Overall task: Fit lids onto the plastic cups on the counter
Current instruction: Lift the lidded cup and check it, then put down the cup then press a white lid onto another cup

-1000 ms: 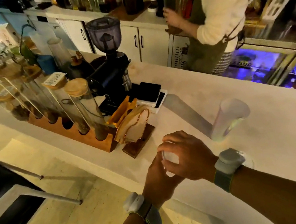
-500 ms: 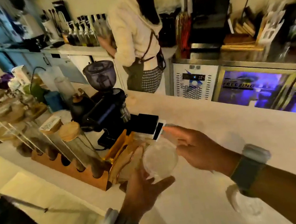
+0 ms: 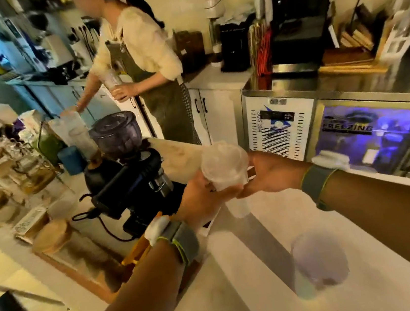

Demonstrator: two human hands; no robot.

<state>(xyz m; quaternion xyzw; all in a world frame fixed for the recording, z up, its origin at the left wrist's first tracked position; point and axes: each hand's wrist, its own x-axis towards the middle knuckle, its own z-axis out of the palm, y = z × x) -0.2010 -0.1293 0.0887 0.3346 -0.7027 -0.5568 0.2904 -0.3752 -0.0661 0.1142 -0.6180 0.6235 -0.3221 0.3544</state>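
Note:
A clear plastic cup (image 3: 223, 168) with a lid on its top is held up above the white counter (image 3: 217, 281), out in front of me. My left hand (image 3: 199, 198) grips its left side and bottom. My right hand (image 3: 270, 172) holds its right side with the fingers against the cup wall. A second clear plastic cup (image 3: 318, 263) stands open on the counter below my right forearm, near the front.
A black coffee grinder (image 3: 126, 172) stands just left of my hands. Glass jars in a wooden rack (image 3: 51, 239) line the counter's left side. A person in an apron (image 3: 148, 65) works at the back counter. A freezer cabinet (image 3: 371, 135) is at right.
Both hands have lifted the cup off the counter and carried it up and away from me. The view has tilted upward, and the second cup now sits low in the frame.

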